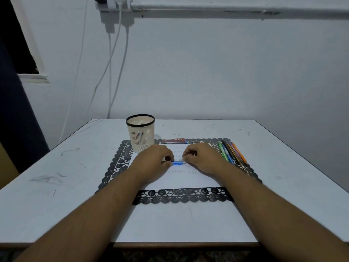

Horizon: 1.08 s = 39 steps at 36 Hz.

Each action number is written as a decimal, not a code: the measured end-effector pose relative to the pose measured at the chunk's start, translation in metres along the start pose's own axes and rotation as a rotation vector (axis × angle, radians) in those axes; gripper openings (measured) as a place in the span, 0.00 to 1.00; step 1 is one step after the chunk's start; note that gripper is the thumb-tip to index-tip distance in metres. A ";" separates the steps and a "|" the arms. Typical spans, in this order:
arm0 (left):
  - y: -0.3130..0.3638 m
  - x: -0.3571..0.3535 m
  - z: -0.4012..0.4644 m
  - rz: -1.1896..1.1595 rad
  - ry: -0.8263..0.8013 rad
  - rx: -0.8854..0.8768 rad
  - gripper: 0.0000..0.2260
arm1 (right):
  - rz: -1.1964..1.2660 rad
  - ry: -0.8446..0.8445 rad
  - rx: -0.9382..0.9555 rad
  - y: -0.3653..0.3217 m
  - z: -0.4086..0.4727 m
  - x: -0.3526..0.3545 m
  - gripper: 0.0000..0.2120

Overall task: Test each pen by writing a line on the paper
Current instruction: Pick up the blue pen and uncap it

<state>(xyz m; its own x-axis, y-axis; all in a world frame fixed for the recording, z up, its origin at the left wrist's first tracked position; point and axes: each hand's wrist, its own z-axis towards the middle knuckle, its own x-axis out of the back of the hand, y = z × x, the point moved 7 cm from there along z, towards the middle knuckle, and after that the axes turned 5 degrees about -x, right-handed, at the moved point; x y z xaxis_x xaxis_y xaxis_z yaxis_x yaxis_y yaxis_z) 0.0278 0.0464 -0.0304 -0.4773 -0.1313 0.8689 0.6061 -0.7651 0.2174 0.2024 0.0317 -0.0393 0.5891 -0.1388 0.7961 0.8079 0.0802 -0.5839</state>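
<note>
**Both hands holding a blue pen over the paper**

The person is holding a short translucent blue pen (178, 163) level between both hands, just above the white sheet of paper (188, 178). The left hand (153, 160) is pinching the pen's left end with curled fingers, its grip closed on the barrel. The right hand (203, 157) is pinching the right end, where a thin metal tip is showing; its grip is likewise closed on the pen. Whether a cap is coming off cannot be told.

The paper is lying on a black lace-edged placemat (181, 197), which is sitting on the pale grey counter (75, 186). Faint lines are showing on the paper near the hands. A row of coloured pens (233, 151), green, blue, purple and orange among them, is lying on the mat just right of the right hand. A cream mesh pen cup with a black rim (140, 133) is standing at the mat's far left corner. A flat red box (174, 140) is lying along the far edge.
</note>
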 end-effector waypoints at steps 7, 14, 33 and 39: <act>0.000 -0.001 0.000 -0.004 -0.003 -0.009 0.03 | 0.076 -0.049 -0.057 0.018 -0.010 0.011 0.04; 0.001 -0.001 -0.001 -0.004 -0.007 -0.010 0.03 | 0.090 -0.093 -0.035 0.008 -0.011 0.005 0.03; 0.003 -0.003 -0.001 -0.012 -0.027 -0.013 0.03 | 0.038 -0.134 -0.062 0.017 -0.010 0.010 0.05; 0.003 -0.003 -0.002 -0.018 -0.037 -0.013 0.04 | 0.055 -0.092 -0.082 0.024 -0.004 0.013 0.04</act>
<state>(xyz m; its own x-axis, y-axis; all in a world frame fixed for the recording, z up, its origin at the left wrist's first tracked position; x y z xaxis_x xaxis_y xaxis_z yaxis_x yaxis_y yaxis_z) 0.0297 0.0433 -0.0331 -0.4641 -0.0941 0.8808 0.5893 -0.7752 0.2277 0.2292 0.0277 -0.0440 0.6350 -0.0447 0.7712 0.7721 0.0033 -0.6355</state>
